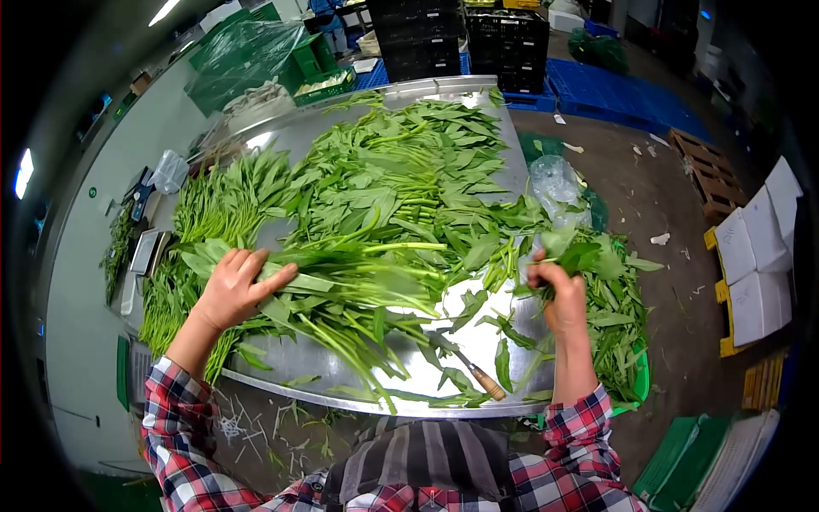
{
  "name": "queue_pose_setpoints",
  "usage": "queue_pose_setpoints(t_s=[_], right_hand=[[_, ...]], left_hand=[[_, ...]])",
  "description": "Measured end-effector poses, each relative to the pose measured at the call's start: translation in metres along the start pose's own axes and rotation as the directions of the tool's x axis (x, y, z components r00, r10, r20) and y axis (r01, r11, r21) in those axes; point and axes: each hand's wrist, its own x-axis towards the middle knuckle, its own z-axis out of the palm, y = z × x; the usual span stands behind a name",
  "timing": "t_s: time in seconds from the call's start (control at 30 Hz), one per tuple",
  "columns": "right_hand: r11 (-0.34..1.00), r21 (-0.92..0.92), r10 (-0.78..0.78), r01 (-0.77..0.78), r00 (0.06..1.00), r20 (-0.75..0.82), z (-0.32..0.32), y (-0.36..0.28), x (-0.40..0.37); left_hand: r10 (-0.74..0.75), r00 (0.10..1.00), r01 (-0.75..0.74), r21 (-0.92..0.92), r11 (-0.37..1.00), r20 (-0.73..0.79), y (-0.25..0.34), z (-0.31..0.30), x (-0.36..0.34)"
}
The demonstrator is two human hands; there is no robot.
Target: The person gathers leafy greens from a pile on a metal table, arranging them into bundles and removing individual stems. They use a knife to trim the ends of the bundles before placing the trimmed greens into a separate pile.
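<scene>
My left hand (243, 286) is wrapped around the leafy end of a bunch of water spinach (367, 286), its long stems pointing right over the metal table (328, 357). My right hand (559, 290) is closed, with fingertips pinched on some loose leaves (582, 256) at the table's right edge. Between the hands, near the front edge, lies a knife with a wooden handle (486, 382); its blade is partly covered by leaves. A large heap of water spinach (384, 171) spreads across the back of the table.
Beyond the right edge, a green bin (641, 380) is filled with leaves. A clear plastic bag (556, 183) sits behind it. Bundled greens and a scale (147, 252) are at the left. Stacked black crates (508, 51) stand behind the table, and white boxes (755, 264) at the right.
</scene>
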Motion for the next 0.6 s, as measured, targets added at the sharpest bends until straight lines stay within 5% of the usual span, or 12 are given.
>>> queue_pose_setpoints(t_s=[0.13, 0.17, 0.2, 0.27, 0.3, 0.37, 0.43, 0.5, 0.57, 0.6], right_hand=[[0.864, -0.478, 0.02, 0.159, 0.937, 0.348, 0.046, 0.006, -0.011], [0.738, -0.576, -0.08, 0.351, 0.893, 0.442, 0.062, 0.012, -0.012], [0.569, -0.633, -0.179, 0.525, 0.831, 0.527, 0.079, 0.018, -0.013], [0.484, -0.577, -0.317, 0.658, 0.746, 0.585, 0.087, 0.038, -0.013], [0.668, -0.482, -0.304, 0.566, 0.8, 0.518, 0.091, 0.045, -0.01], [0.979, -0.177, -0.015, 0.1, 0.905, 0.426, 0.073, 0.019, -0.003], [0.987, 0.123, 0.066, -0.105, 0.955, 0.289, 0.054, 0.004, 0.004], [0.885, 0.443, 0.071, -0.146, 0.981, 0.181, 0.038, 0.002, 0.011], [0.842, 0.526, 0.038, -0.12, 0.986, 0.164, 0.028, 0.0, 0.018], [0.901, 0.425, 0.012, -0.091, 0.983, 0.183, 0.034, -0.003, 0.016]], left_hand=[[0.094, 0.995, -0.091, 0.115, 0.989, -0.024, 0.012, -0.003, 0.021], [0.128, 0.991, -0.12, 0.163, 0.979, -0.039, 0.017, -0.006, 0.03], [0.143, 0.99, -0.136, 0.222, 0.965, -0.014, 0.021, -0.008, 0.036], [0.15, 0.989, -0.144, 0.217, 0.965, -0.015, 0.024, -0.01, 0.039], [0.15, 0.989, -0.147, 0.209, 0.967, 0.002, 0.024, -0.01, 0.038], [0.139, 0.99, -0.134, 0.194, 0.972, -0.012, 0.019, -0.01, 0.033], [0.121, 0.992, -0.113, 0.181, 0.977, -0.033, 0.017, -0.011, 0.029], [0.097, 0.992, -0.082, 0.175, 0.981, -0.077, 0.015, -0.012, 0.029], [0.071, 0.992, -0.057, 0.132, 0.99, -0.105, 0.016, -0.012, 0.032], [0.1, 0.991, -0.083, 0.167, 0.982, -0.091, 0.016, -0.012, 0.034]])
